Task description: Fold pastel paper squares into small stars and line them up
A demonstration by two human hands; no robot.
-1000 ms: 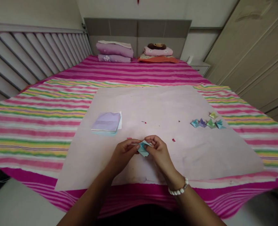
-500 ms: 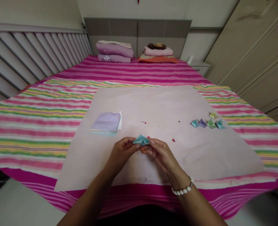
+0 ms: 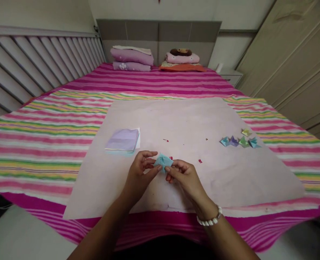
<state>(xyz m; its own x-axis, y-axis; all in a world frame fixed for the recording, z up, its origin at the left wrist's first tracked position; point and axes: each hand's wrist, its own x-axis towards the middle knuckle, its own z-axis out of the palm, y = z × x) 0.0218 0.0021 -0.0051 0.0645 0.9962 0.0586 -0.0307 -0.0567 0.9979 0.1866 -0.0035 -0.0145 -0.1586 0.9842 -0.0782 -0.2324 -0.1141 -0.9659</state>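
paper (image 3: 164,161) | over sheet (image 3: 236,184), between left hand (image 3: 138,174) and right hand (image 3: 187,177) | no clear long axis | left pinches its left side, right its lower right | neither nearer

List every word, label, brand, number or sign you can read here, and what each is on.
No readable text anywhere in view.
Blue folded paper: no lettering visible.
Paper stack and small folded papers: none visible.
Purple bedding: a pale flower shape, not writing.
Red scraps: too small to tell whether anything is printed on them.
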